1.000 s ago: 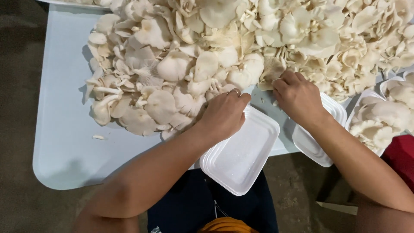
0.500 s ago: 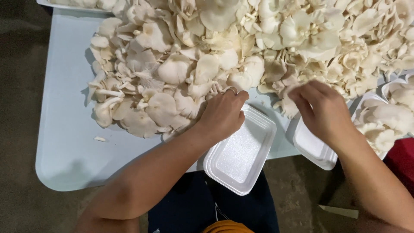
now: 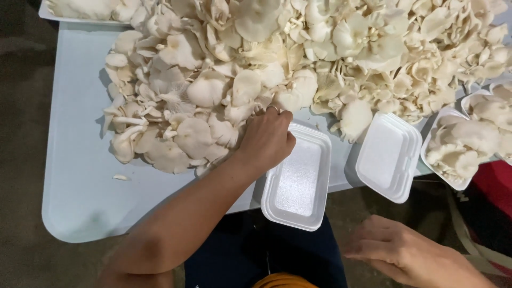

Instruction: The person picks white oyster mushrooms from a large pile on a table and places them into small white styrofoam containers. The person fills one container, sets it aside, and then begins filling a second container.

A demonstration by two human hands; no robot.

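At twelve o'clock of the pale blue table (image 3: pixel 80 202) I see the big heap of oyster mushrooms (image 3: pixel 298 58), taking up most of the top. My left hand (image 3: pixel 266 140) sits at the heap's near edge, fingers curled into the caps; closed on one or just pressing, can't tell. Just at its four o'clock is an empty white foam tray (image 3: pixel 296 178), overhanging the table's near edge. A stack of empty foam trays (image 3: pixel 388 156) lies at three o'clock of that, and a filled tray (image 3: pixel 458 146) further right. My right hand (image 3: pixel 405 255) hangs off the table at five o'clock, fingers loosely apart, holding nothing. Risks as I judge them: the overhanging tray could tip off if mushrooms land on its near end, and a hard grab could tear the brittle caps or pull neighbours loose.
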